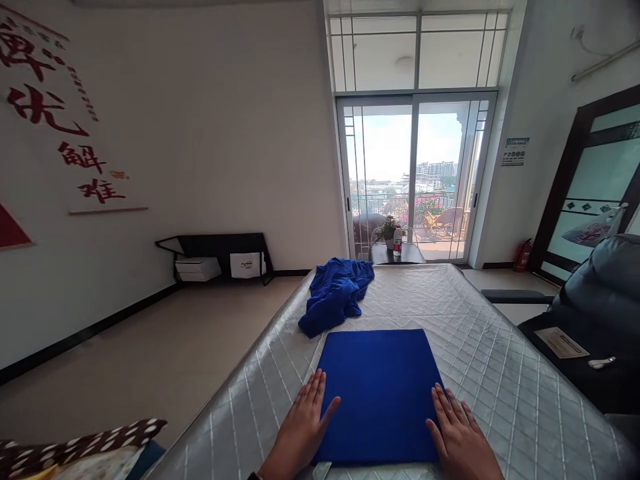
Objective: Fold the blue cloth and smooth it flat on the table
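A smooth, flat rectangle of blue cloth lies on a quilted silver-grey mattress. My left hand rests along its left edge, fingers stretched out and thumb on the cloth. On the opposite edge my right hand lies flat, its fingers pointing forward and its thumb reaching over the blue surface. Neither hand grips anything. A small pale tab sticks out at the near left corner of the blue cloth. Farther off, a crumpled blue cloth is heaped at the mattress's far left.
Beyond the mattress stands a small dark table with a bottle and a potted plant. To the right is a black armchair with a card on it. A polka-dot pillow shows at the lower left.
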Action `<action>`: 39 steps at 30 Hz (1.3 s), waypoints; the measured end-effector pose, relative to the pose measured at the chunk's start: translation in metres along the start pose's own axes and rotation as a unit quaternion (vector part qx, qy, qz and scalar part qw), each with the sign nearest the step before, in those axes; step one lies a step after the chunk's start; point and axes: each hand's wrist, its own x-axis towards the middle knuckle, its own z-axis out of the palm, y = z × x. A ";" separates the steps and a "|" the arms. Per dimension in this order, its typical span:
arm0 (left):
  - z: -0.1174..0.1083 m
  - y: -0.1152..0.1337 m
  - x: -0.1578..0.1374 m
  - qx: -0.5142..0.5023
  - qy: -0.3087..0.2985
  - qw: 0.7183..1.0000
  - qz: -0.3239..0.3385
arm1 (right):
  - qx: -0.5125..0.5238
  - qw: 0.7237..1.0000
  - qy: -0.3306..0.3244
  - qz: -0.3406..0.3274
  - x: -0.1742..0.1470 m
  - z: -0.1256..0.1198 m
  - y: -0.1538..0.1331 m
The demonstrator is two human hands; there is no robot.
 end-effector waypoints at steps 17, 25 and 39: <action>0.002 0.182 0.027 -0.067 -0.052 0.958 0.273 | 0.018 1.000 -0.001 -0.003 -0.005 0.025 0.011; 0.007 0.125 0.009 -0.028 -0.053 0.979 0.195 | 0.040 0.999 0.011 -0.019 -0.001 0.039 0.022; -0.007 0.017 -0.043 -0.027 -0.068 0.996 -0.058 | 0.007 1.000 -0.006 -0.003 -0.003 0.030 0.016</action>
